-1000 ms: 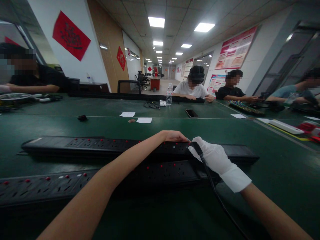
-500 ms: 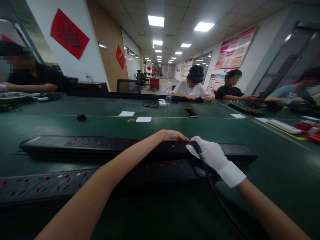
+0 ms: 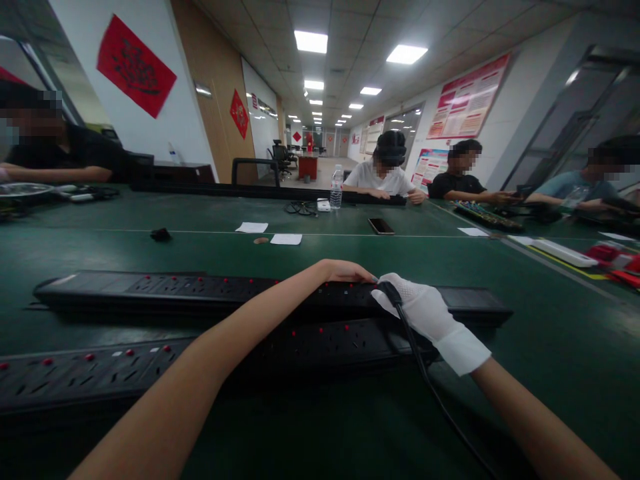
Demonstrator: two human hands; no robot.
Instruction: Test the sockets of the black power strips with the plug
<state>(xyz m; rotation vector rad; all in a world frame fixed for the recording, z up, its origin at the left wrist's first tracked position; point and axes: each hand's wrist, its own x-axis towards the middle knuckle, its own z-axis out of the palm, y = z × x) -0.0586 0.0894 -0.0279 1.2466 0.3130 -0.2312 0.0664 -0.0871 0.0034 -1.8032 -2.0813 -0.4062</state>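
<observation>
Two long black power strips with red switches lie across the table, the far power strip (image 3: 110, 283) and the near power strip (image 3: 85, 370). My right hand (image 3: 413, 303), in a white glove, is closed on a black plug (image 3: 390, 292) over the right part of the far strip. From the plug a black cord (image 3: 425, 377) runs down toward me. My bare left hand (image 3: 349, 269) bends over the far strip, its fingers together and their tips against the gloved fingers. What those tips hold, if anything, is hidden; the plug's front end cannot be seen either.
Beyond the strips lie a small black object (image 3: 161, 235), white papers (image 3: 287, 239) and a phone (image 3: 381, 226). A water bottle (image 3: 336, 188) stands farther back beside a coiled cable (image 3: 301, 208). Several people sit around the table. Red items (image 3: 613, 257) lie at the right.
The view has shifted very slightly. Both hands, the plug and the power strips keep their places relative to one another.
</observation>
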